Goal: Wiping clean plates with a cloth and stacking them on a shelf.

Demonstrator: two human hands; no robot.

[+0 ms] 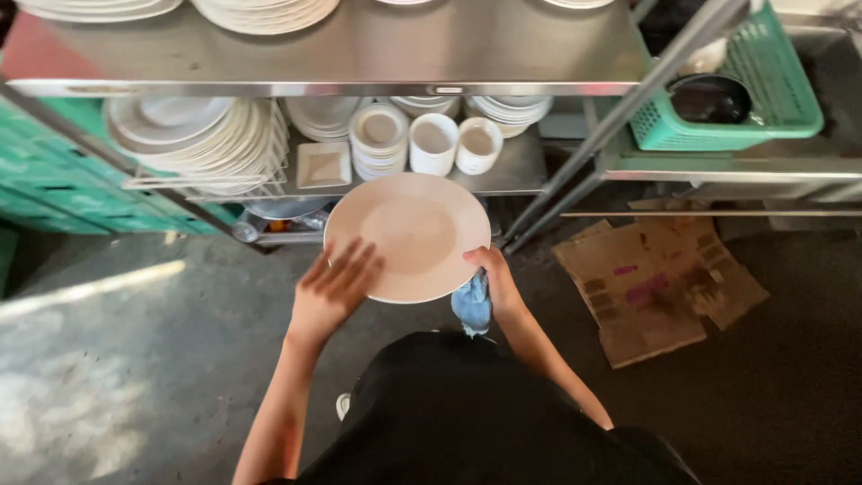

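Directly ahead, the steel shelf rack's [359, 88] front edge runs just above the round cream ceramic plate [409, 235], with bare grey concrete floor [135, 359] open to the left and below. The left hand [330, 289] lies flat with fingers spread on the plate's lower left rim. The right hand [496, 280] pinches the right rim together with a blue cloth [472, 305] hanging beneath. Flattened brown cardboard [660, 283] with pink marks lies on the floor to the right, under a green plastic basket [763, 99].
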